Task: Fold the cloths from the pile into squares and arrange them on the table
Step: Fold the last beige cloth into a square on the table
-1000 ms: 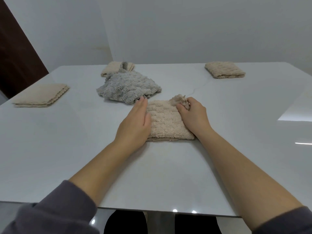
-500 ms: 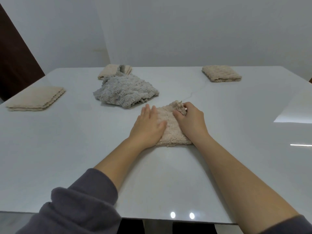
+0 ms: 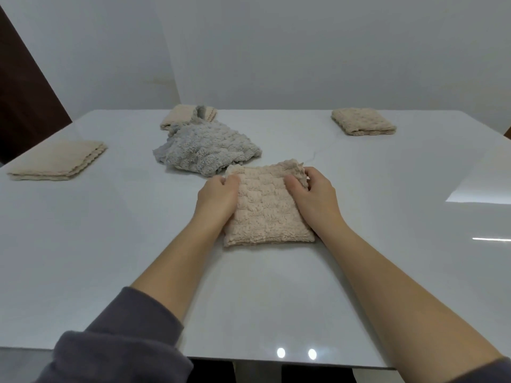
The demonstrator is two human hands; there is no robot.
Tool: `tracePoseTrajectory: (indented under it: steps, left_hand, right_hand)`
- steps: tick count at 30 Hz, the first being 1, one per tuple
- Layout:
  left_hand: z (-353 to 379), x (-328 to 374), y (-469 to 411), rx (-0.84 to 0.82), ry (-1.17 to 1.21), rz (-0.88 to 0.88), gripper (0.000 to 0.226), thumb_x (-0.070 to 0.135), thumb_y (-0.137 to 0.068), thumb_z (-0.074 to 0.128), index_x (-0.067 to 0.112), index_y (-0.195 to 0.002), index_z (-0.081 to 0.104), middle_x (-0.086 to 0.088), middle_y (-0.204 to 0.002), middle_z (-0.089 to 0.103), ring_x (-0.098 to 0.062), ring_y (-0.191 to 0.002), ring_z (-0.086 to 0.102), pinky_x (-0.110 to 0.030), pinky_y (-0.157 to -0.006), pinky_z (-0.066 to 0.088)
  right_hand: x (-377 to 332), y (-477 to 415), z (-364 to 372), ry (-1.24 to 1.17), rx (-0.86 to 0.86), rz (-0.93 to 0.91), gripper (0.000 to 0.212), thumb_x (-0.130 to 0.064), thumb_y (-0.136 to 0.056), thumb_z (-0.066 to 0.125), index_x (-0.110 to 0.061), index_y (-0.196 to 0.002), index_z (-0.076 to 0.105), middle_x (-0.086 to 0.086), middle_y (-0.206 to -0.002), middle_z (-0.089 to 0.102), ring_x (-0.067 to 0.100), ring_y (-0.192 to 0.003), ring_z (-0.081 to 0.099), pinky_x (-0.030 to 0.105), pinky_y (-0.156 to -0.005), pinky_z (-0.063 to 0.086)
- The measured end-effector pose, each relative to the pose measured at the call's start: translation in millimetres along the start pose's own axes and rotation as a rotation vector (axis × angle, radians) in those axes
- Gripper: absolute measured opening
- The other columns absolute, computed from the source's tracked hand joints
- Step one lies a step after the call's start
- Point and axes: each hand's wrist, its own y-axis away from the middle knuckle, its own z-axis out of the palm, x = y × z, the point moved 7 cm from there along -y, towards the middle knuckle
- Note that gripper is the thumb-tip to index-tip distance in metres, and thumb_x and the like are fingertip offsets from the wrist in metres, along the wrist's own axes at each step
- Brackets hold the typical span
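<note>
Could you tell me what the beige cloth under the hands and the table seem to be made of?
The beige cloth looks like plush microfibre or terry: fuzzy pile in quilted ridges. The table seems polished stone or glass: glossy white, mirroring lights.

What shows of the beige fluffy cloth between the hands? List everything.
The beige fluffy cloth, waffle-textured, lies folded into a rough square, flat on the white glossy table. Its far right corner is bunched up. The left hand grips its left edge; the right hand pinches the bunched corner. The crumpled grey fluffy cloth lies just behind; contact is unclear.
</note>
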Motion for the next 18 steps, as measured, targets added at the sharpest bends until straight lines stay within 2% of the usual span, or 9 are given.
tracePoseTrajectory:
  steps: [2, 4, 6, 8, 10, 12, 15, 16, 18]
  left_hand:
    - [-1, 3, 8, 0.113, -0.123, 0.072, 0.035, 0.04, -0.099, 0.033, 0.013, -0.106, 0.054, -0.004, -0.097, 0.058, -0.023, -0.088, 0.054, -0.034, -0.073, 0.039]
    - [-1, 7, 14, 0.212, -0.249, 0.172, 0.035, 0.039, -0.101, 0.028, 0.011, -0.106, 0.048, -0.007, -0.093, 0.057, -0.029, -0.087, 0.051, -0.037, -0.072, 0.038]
    - [-3, 8, 19, 0.282, -0.345, 0.247, 0.032, 0.038, -0.103, 0.027, 0.011, -0.105, 0.045, -0.007, -0.087, 0.054, -0.03, -0.081, 0.049, -0.038, -0.067, 0.035]
    - [-5, 5, 17, 0.293, -0.429, 0.233, 0.03, 0.036, -0.103, 0.028, 0.011, -0.106, 0.045, -0.008, -0.088, 0.056, -0.031, -0.081, 0.052, -0.037, -0.066, 0.036]
    - [-4, 2, 14, 0.28, -0.563, 0.206, 0.031, 0.034, -0.103, 0.029, 0.01, -0.108, 0.046, -0.012, -0.094, 0.061, -0.034, -0.087, 0.057, -0.037, -0.067, 0.038]
    - [-1, 0, 12, 0.252, -0.679, 0.191, 0.032, 0.033, -0.103, 0.028, 0.008, -0.11, 0.047, -0.014, -0.1, 0.063, -0.035, -0.09, 0.059, -0.036, -0.067, 0.038]
    - [1, 2, 17, 0.271, -0.766, 0.23, 0.03, 0.031, -0.101, 0.03, 0.008, -0.113, 0.046, -0.012, -0.099, 0.066, -0.033, -0.084, 0.059, -0.035, -0.065, 0.037]
    - [-1, 4, 19, 0.289, -0.754, 0.253, 0.031, 0.031, -0.1, 0.032, 0.008, -0.117, 0.045, -0.011, -0.103, 0.065, -0.033, -0.085, 0.059, -0.036, -0.067, 0.039]
    - [-7, 12, 22, 0.323, -0.713, 0.349, 0.037, 0.028, -0.098, 0.034, 0.008, -0.128, 0.043, -0.01, -0.121, 0.058, -0.031, -0.103, 0.055, -0.041, -0.081, 0.041]
  right_hand:
    - [-1, 2, 0, -0.025, 0.013, 0.001, 0.019, -0.036, -0.091, 0.061, -0.017, -0.094, 0.064, 0.001, -0.082, 0.068, 0.015, -0.077, 0.062, 0.03, -0.07, 0.046]
    - [-2, 4, -1, -0.017, 0.03, -0.009, 0.02, -0.035, -0.093, 0.059, -0.015, -0.091, 0.063, 0.001, -0.078, 0.065, 0.014, -0.073, 0.058, 0.028, -0.066, 0.043]
    - [-2, 4, 0, 0.015, 0.037, -0.021, 0.016, -0.033, -0.094, 0.059, -0.018, -0.092, 0.063, -0.009, -0.075, 0.061, 0.006, -0.071, 0.055, 0.018, -0.063, 0.038]
    - [-3, 4, 3, 0.078, 0.026, -0.032, 0.01, -0.029, -0.094, 0.059, -0.02, -0.095, 0.063, -0.014, -0.075, 0.058, 0.001, -0.071, 0.053, 0.008, -0.059, 0.034]
    - [-3, 6, 6, 0.156, 0.008, -0.049, 0.015, -0.026, -0.095, 0.059, -0.016, -0.103, 0.065, -0.009, -0.082, 0.061, 0.008, -0.077, 0.054, 0.012, -0.06, 0.032]
    - [-2, 8, 8, 0.214, -0.025, -0.044, 0.027, -0.026, -0.096, 0.057, -0.012, -0.119, 0.063, -0.002, -0.094, 0.063, 0.014, -0.089, 0.056, 0.015, -0.066, 0.03]
    - [0, 8, 6, 0.349, -0.062, -0.009, 0.047, -0.031, -0.097, 0.053, -0.016, -0.14, 0.046, 0.007, -0.112, 0.063, 0.022, -0.106, 0.057, 0.026, -0.082, 0.038]
    - [-3, 7, 1, 0.431, -0.052, -0.006, 0.051, -0.034, -0.097, 0.051, -0.017, -0.144, 0.04, 0.008, -0.124, 0.058, 0.026, -0.112, 0.055, 0.032, -0.088, 0.04]
    - [-17, 5, -12, 0.57, -0.009, -0.04, 0.054, -0.038, -0.099, 0.044, -0.019, -0.148, 0.032, 0.006, -0.143, 0.043, 0.027, -0.122, 0.049, 0.037, -0.094, 0.039]
